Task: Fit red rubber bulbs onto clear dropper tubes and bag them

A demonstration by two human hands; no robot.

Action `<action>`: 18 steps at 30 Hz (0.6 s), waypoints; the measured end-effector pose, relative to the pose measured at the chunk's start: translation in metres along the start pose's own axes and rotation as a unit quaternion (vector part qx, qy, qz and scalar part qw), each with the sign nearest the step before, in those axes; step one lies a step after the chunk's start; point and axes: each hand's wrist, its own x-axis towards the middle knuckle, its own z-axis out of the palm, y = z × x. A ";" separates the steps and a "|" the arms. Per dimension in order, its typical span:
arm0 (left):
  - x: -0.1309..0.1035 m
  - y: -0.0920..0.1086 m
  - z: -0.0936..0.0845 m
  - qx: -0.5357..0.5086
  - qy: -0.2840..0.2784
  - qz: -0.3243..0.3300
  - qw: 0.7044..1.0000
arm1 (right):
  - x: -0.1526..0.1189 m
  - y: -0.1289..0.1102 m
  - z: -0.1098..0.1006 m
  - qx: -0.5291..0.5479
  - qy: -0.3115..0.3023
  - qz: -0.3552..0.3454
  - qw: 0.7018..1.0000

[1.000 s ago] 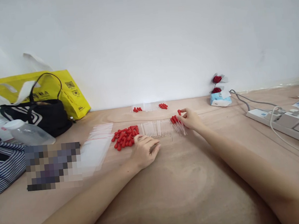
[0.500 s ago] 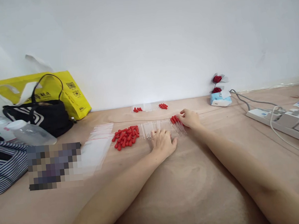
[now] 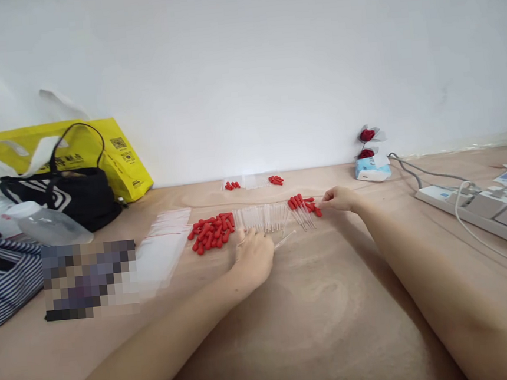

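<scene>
Red bulb-shaped caps point(image 3: 212, 233) lay in one big heap, left of one row of clear slender tubes point(image 3: 262, 217).
Left hand point(image 3: 255, 255) was half-curled, right hand point(image 3: 339, 199) nearly pinched; couldn't tell holds. One brown wooden table point(image 3: 326, 308), white wall point(image 3: 244, 78).

At the tabletop's point(image 3: 337, 336) centre, a row of tubes point(image 3: 262, 219) is laid, with the left hand point(image 3: 255, 253) placed before it at six o'clock. At nine o'clock it is adjoined by a heap of bulbs point(image 3: 210, 235), then plastic bags point(image 3: 164, 254); at three, by capped tubes point(image 3: 302, 215), the right hand point(image 3: 341, 199) and, farthest out, a power strip point(image 3: 440, 195). At ten o'clock a shopping bag point(image 3: 132, 171) is partly hidden behind a handbag point(image 3: 88, 195); at two, a tissue pack point(image 3: 372, 170) is placed near the wall point(image 3: 243, 67).
</scene>
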 end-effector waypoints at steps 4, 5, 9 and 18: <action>-0.009 -0.020 -0.013 0.012 -0.056 -0.032 0.998 | -0.005 -0.012 0.003 -0.050 -0.024 0.034 0.998; -0.008 -0.021 -0.014 -0.003 -0.071 -0.044 0.997 | -0.006 -0.015 0.004 -0.056 -0.025 0.043 0.997; 0.002 -0.015 -0.009 -0.084 -0.086 -0.066 0.991 | -0.009 -0.021 0.005 -0.052 -0.012 0.075 0.996; -0.003 -0.028 0.008 -0.102 -0.029 -0.024 0.994 | -0.027 -0.048 0.016 0.158 0.040 -0.091 0.982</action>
